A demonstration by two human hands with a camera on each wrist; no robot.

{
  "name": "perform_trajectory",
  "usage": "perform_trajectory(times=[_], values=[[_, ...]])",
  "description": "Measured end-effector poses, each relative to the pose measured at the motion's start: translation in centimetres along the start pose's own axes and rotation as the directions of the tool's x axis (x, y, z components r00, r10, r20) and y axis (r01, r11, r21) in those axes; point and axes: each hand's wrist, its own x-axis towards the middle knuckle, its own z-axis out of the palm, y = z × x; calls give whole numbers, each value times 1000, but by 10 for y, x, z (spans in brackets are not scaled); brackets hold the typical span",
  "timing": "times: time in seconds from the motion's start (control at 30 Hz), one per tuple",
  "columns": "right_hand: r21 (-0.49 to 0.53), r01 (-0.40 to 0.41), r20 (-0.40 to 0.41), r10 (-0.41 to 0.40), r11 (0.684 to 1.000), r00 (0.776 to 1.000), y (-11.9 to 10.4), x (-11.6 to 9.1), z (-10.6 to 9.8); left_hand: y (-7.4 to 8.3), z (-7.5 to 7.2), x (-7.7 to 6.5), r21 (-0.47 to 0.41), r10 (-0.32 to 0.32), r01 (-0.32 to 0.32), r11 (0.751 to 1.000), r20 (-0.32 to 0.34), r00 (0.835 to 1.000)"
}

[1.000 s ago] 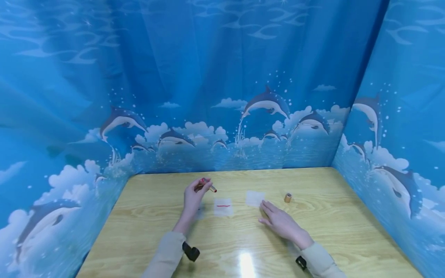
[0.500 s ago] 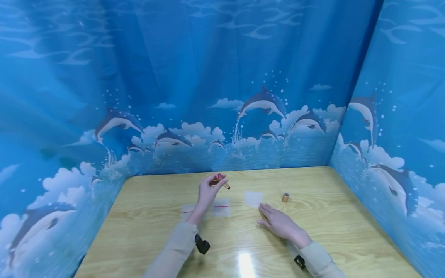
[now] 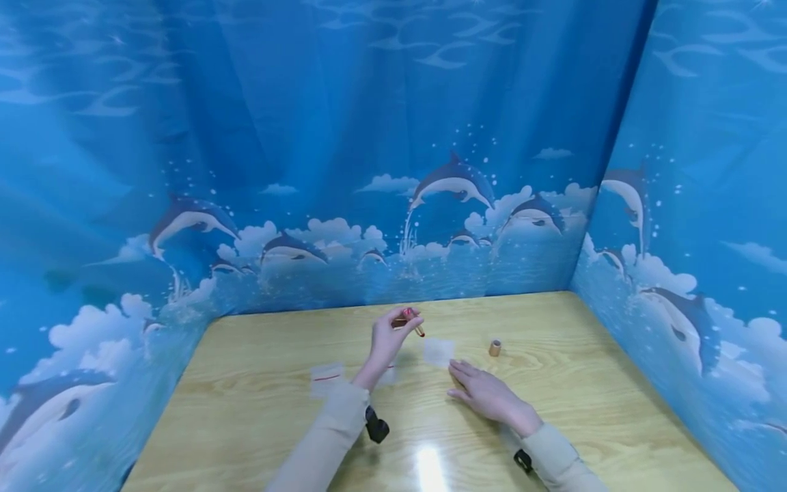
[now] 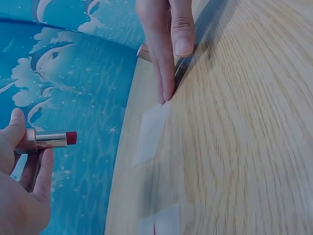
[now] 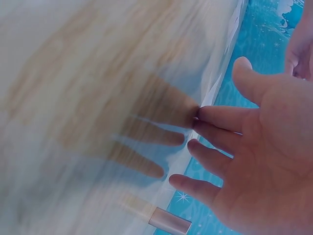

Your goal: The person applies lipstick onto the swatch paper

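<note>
A lipstick [image 4: 51, 139] with a shiny metal body and a bare red tip is pinched between the thumb and fingers of my left hand [image 3: 389, 339], raised above the table. My right hand [image 3: 488, 395] lies with fairly straight fingers, their tips at the near right corner of a blank whitish paper square [image 3: 438, 352]. To the left, another square [image 3: 326, 379] bears a red line. A third square [image 3: 389, 374], also with a red mark, is mostly hidden behind my left wrist. The rose-gold lipstick cap [image 3: 494, 348] stands beyond my right hand.
The wood-grain table [image 3: 246, 410] is bounded at the back by a blue dolphin-print curtain [image 3: 344, 273], which also runs down both sides. A bright light reflection shows near the table's front.
My left hand has moved right with the lipstick, from over the left squares toward the blank one, uncovering the leftmost red-lined square. The right hand stays in place; the head view has shifted slightly.
</note>
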Motion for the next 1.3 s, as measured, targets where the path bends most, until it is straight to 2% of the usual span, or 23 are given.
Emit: perform_trajectory(times=[0.23, 0.5, 0.7, 0.93, 1.3], values=[[-16, 2, 1, -2, 1000, 1000, 1, 0, 0, -7, 21, 4, -7, 5, -5, 1000, 26, 1000], [-22, 5, 0, -5, 1000, 1000, -2, 2, 1, -18, 39, -1, 0, -39, 39, 999, 42, 998], [-44, -11, -2, 11, 999, 1000, -2, 1, 3, -23, 53, -4, -5, -48, 48, 999, 52, 998], [-66, -14, 0, 14, 998, 1000, -2, 1, 3, -26, 61, -10, 6, -102, 102, 995, 60, 993], [-60, -26, 6, 26, 998, 1000, -5, 0, 1, -32, 71, -9, -6, -72, 73, 997, 104, 992]])
